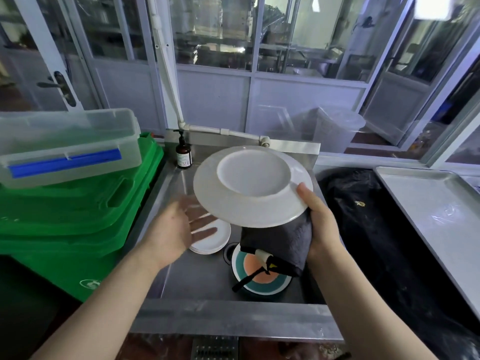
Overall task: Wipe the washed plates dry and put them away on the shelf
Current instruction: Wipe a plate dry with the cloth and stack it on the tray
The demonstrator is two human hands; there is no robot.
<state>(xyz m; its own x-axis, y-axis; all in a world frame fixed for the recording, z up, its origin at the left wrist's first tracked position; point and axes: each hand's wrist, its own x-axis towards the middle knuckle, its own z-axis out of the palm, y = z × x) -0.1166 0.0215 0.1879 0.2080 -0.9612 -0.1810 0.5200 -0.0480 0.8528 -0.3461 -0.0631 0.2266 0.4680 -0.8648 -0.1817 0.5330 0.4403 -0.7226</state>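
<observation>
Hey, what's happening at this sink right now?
A person is drying dishes. Their right hand holds a white plate upside down above the steel sink, with a dark cloth bunched under it. The left hand is open, blurred, reaching toward the plate. A stack of white plates and a colourful plate sit in the sink.

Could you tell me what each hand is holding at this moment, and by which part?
The right hand grips the white plate by its near right rim, with the dark cloth bunched beneath. The left hand is open and holds nothing.
</observation>
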